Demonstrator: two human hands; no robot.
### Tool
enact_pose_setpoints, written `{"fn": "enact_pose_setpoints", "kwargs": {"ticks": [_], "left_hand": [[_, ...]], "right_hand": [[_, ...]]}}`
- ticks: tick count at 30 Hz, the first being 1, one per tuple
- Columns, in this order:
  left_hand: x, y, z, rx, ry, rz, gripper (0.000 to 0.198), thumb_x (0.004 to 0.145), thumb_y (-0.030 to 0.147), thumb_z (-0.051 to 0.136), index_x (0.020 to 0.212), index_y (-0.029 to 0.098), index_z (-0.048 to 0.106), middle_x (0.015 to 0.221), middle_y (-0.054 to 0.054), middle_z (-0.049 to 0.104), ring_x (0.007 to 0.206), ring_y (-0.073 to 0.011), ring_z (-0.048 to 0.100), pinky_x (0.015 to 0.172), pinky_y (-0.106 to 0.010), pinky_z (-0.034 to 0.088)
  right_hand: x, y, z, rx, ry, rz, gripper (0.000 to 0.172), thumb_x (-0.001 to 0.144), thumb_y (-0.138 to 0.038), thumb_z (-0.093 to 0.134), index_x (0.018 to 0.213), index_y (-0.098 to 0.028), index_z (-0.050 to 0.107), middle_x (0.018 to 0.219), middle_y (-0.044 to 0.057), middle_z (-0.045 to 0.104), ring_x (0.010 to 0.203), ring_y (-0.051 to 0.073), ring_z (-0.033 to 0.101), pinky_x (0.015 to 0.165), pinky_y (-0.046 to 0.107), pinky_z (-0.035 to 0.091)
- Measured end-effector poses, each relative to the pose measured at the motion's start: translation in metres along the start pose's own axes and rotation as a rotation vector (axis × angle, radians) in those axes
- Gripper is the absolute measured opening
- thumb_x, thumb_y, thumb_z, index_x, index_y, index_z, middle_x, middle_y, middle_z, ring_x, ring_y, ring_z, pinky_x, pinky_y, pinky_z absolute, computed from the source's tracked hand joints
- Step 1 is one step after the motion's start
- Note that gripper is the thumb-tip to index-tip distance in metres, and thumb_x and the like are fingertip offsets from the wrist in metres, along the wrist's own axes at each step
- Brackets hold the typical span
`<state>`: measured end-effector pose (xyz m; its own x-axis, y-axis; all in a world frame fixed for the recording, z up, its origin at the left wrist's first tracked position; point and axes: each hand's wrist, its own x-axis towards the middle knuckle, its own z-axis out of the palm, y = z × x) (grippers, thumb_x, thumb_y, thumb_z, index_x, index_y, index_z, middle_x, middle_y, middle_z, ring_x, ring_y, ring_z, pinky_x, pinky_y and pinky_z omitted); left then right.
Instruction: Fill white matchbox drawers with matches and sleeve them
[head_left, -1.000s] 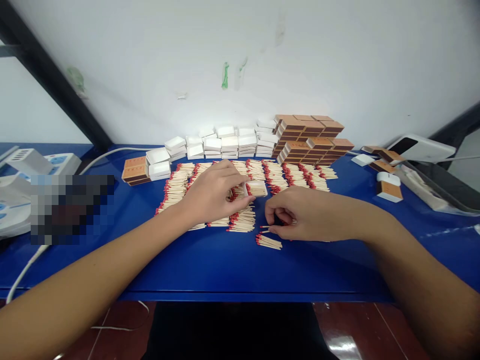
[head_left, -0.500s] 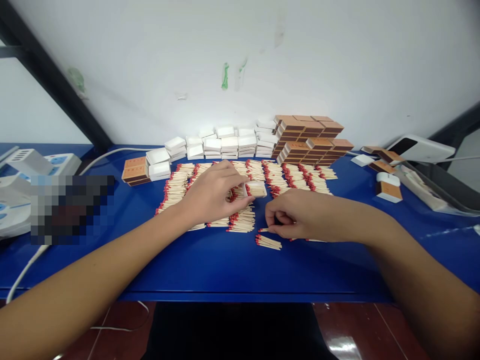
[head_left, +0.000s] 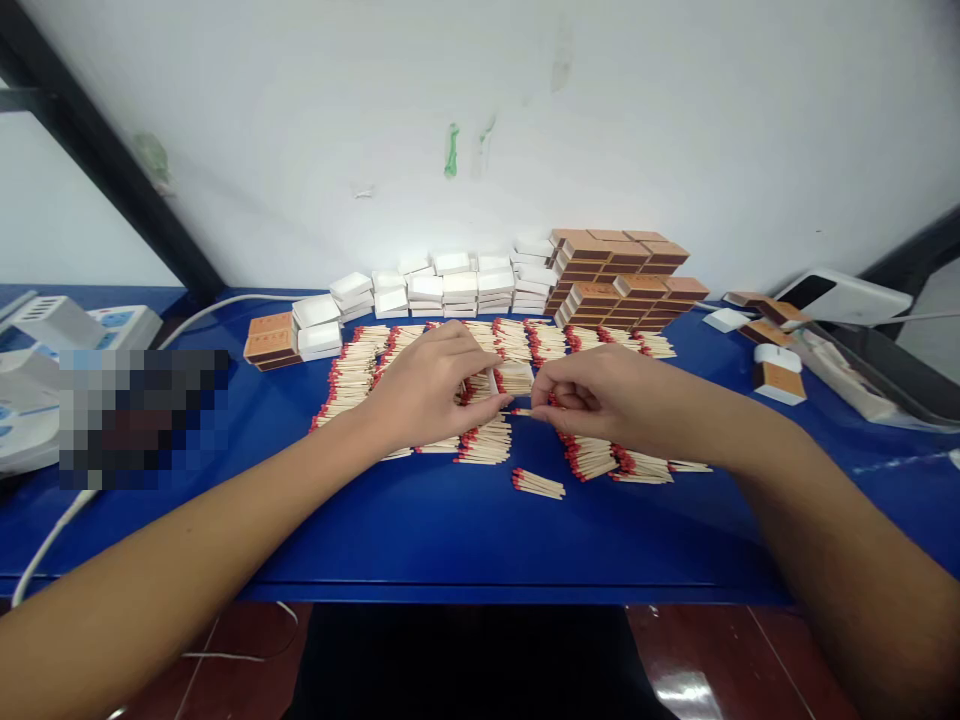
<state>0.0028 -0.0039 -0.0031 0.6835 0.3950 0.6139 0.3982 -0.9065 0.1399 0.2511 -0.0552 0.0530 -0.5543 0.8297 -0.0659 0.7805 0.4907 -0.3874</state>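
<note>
My left hand (head_left: 439,390) grips a white matchbox tray (head_left: 529,372) by its left end, thumb in front and fingers behind. Matches (head_left: 512,383) with red heads lie inside the tray. Just right of it, my right hand (head_left: 589,395) pinches a match (head_left: 520,412) between thumb and fingertips, its red head pointing left toward the tray. Nearer the front, a small separate bunch of matches (head_left: 538,485) lies on the blue table. Rows of red-headed matches (head_left: 352,375) spread around and beneath both hands; my hands hide part of them.
White trays (head_left: 457,285) are stacked along the wall, beside a pile of brown matchboxes (head_left: 615,275). Another brown matchbox (head_left: 270,340) stands at the left. Power strips (head_left: 112,330) and a pixelated dark object (head_left: 150,420) lie far left. A white device (head_left: 840,300) and a grey container (head_left: 900,370) are at right.
My right hand has moved up and away from the small front bunch, bringing a match close to the tray. The left hand holds the tray in the same place.
</note>
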Motion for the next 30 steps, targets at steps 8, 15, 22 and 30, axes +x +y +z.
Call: {"fn": "enact_pose_setpoints", "kwargs": {"ticks": [8, 15, 22, 30], "left_hand": [[0.0, 0.008, -0.001, -0.017, 0.0, 0.021, 0.025, 0.1, 0.042, 0.072, 0.102, 0.017, 0.076, 0.087, -0.006, 0.074, 0.091, -0.0233, 0.063, 0.083, -0.036, 0.052], [0.002, 0.005, 0.0, -0.029, 0.029, 0.033, 0.027, 0.101, 0.043, 0.069, 0.101, 0.017, 0.076, 0.085, -0.005, 0.074, 0.089, -0.0225, 0.064, 0.084, -0.036, 0.053], [0.001, 0.0, 0.0, 0.012, 0.051, -0.014, 0.027, 0.101, 0.042, 0.07, 0.106, 0.016, 0.077, 0.084, -0.006, 0.074, 0.092, -0.0245, 0.066, 0.087, -0.039, 0.053], [-0.001, 0.0, 0.0, 0.034, 0.039, -0.022, 0.03, 0.099, 0.04, 0.073, 0.112, 0.013, 0.077, 0.087, -0.006, 0.076, 0.094, -0.0253, 0.066, 0.085, -0.039, 0.054]], "right_hand": [[0.008, 0.005, 0.006, -0.134, 0.198, -0.029, 0.018, 0.099, -0.034, 0.06, 0.088, -0.023, 0.068, 0.064, -0.002, 0.059, 0.06, 0.015, 0.05, 0.06, 0.03, 0.031], [0.006, 0.004, 0.006, -0.082, 0.252, -0.077, 0.024, 0.104, -0.04, 0.058, 0.091, -0.023, 0.069, 0.06, -0.004, 0.056, 0.056, 0.014, 0.049, 0.059, 0.029, 0.031], [-0.003, -0.004, -0.002, -0.012, 0.123, -0.056, 0.023, 0.098, -0.04, 0.062, 0.085, -0.024, 0.072, 0.058, -0.005, 0.049, 0.053, 0.013, 0.046, 0.056, 0.029, 0.031], [-0.008, -0.015, 0.004, 0.059, -0.257, 0.004, 0.033, 0.091, -0.056, 0.07, 0.08, -0.025, 0.073, 0.07, -0.001, 0.063, 0.057, 0.013, 0.051, 0.052, 0.03, 0.03]]}}
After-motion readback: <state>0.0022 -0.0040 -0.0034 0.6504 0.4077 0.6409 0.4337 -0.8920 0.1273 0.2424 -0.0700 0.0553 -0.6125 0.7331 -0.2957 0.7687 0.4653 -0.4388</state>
